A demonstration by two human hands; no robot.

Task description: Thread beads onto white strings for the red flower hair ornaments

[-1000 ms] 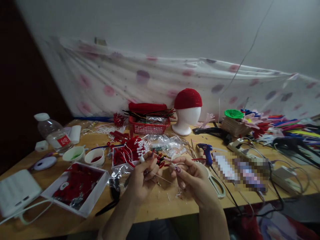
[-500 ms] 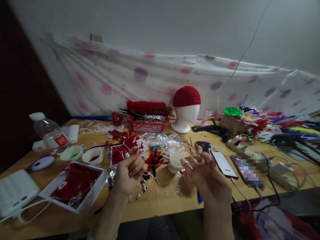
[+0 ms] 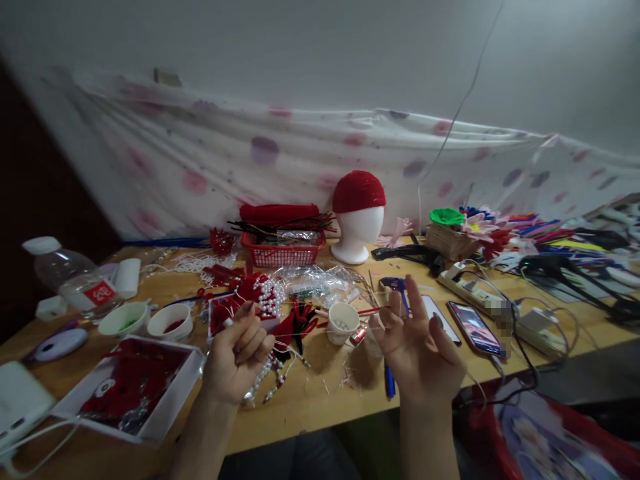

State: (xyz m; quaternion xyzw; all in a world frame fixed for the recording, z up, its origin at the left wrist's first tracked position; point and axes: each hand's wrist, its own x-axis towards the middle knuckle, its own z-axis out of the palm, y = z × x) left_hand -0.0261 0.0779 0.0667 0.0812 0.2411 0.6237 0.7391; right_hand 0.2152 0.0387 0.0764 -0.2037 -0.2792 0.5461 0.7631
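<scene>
My left hand [image 3: 239,357] is closed, its thumb and fingers pinched together over the table. A small white bit shows at its fingertips, too little to name. Behind that hand lies a red piece trimmed with white pearl beads [image 3: 270,295]. Beaded strands [image 3: 275,385] in white, red and green show just beside the hand; whether they join what it pinches I cannot tell. My right hand [image 3: 420,350] is open, palm turned up and fingers spread, with nothing in it. Left of its fingers stands a paper cup [image 3: 343,324] with whitish beads inside.
A foam head [image 3: 355,237] wearing a red cap [image 3: 359,191] stands at the back beside a red basket [image 3: 283,254]. Phones [image 3: 475,327], a power strip [image 3: 530,331] and a blue glue gun [image 3: 395,285] lie right. A white box [image 3: 170,400], bowls [image 3: 170,323] and a bottle [image 3: 75,277] occupy the left.
The view has turned a little to the right, so things sit further left. My right hand's fingers have spread and stretched upward. My left hand keeps its pinch.
</scene>
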